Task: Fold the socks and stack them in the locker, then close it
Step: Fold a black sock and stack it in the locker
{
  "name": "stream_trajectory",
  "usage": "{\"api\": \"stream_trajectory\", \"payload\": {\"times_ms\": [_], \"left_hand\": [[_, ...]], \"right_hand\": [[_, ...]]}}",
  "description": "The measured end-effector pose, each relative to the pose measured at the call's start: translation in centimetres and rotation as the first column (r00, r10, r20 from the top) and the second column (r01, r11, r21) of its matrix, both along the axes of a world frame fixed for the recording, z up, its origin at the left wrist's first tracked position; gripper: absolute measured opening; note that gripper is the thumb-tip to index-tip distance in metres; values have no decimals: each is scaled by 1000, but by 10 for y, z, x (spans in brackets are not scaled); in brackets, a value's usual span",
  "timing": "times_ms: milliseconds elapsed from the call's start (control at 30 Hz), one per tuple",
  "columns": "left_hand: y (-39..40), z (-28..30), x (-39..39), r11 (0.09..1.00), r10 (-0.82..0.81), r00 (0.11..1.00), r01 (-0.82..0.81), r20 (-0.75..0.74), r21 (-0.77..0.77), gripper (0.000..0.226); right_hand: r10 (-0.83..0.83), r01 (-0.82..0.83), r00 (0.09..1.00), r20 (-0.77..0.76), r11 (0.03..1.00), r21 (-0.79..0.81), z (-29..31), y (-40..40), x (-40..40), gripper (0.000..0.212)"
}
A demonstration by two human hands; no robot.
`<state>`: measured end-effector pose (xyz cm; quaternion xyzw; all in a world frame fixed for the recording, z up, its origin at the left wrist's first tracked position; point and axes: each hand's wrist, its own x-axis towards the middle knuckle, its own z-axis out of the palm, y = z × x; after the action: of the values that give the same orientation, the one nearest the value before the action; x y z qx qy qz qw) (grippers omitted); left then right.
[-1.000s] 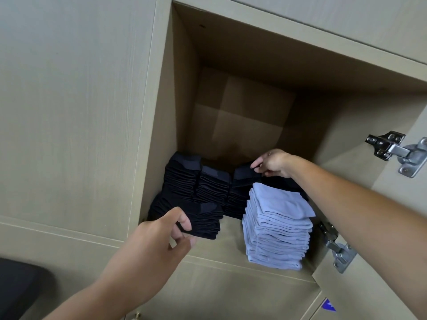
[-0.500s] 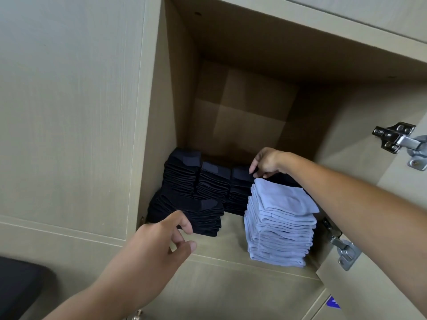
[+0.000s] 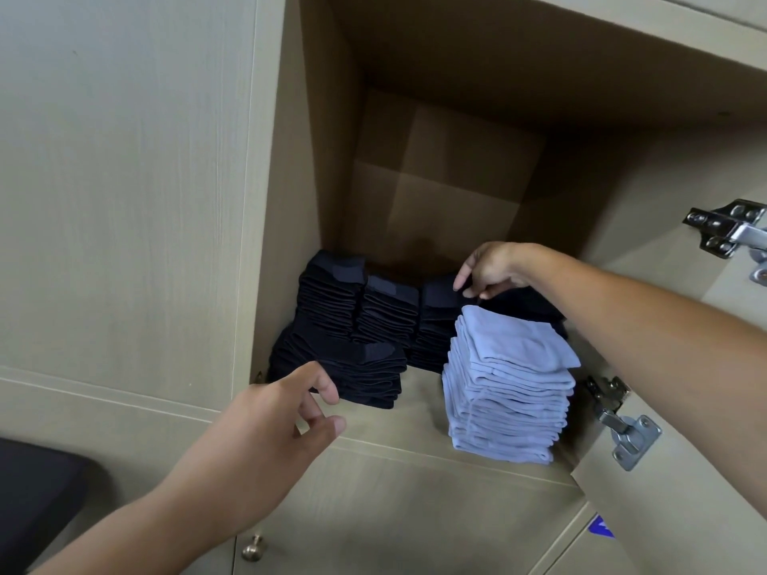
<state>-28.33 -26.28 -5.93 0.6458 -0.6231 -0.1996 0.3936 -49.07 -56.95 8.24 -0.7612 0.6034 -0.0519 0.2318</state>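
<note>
— What sits in the open locker (image 3: pixel 415 433)?

— Folded socks. A tall stack of light blue socks (image 3: pixel 508 392) stands at the front right of the shelf. Black sock stacks (image 3: pixel 365 321) fill the back and left, with one lower black pile (image 3: pixel 352 373) nearest the front edge.

— And the hands?

— The right hand (image 3: pixel 489 269) reaches deep inside, fingertips (image 3: pixel 460 282) bent down onto the top of the rear black stack just behind the blue one; whether it pinches a sock or only touches it cannot be told. The left hand (image 3: pixel 282 421) hovers at the shelf's front edge, fingers loosely spread, holding nothing, its index finger overlapping the low black pile.

— Any writing?

— Only a blue sticker (image 3: pixel 599 527) on a lower panel, cut by the forearm and too partial to read.

— What else is hard to see?

— The rear black stacks merge in shadow; the right forearm hides whatever lies behind the blue stack.

— The surroundings?

— Two metal hinges, upper (image 3: pixel 724 230) and lower (image 3: pixel 622 425), hold the opened door (image 3: pixel 685 512) at right. A small knob (image 3: pixel 252 549) marks the cabinet below; a dark object (image 3: pixel 33 500) shows at lower left.
</note>
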Motion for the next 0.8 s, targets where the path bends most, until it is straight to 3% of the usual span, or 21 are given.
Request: {"api": "stream_trajectory", "payload": {"times_ms": [500, 733, 800], "left_hand": [[-2, -1, 1, 1000, -5, 1000, 5, 27, 12, 13], [8, 4, 15, 1000, -15, 999, 14, 39, 20, 12], [13, 7, 18, 1000, -21, 999, 20, 45, 20, 12]], "right_hand": [[5, -14, 959, -285, 999, -30, -11, 16, 22, 23], [29, -63, 954, -298, 993, -103, -2, 36, 24, 14], [79, -142, 943, -324, 974, -177, 0, 44, 24, 12]]}}
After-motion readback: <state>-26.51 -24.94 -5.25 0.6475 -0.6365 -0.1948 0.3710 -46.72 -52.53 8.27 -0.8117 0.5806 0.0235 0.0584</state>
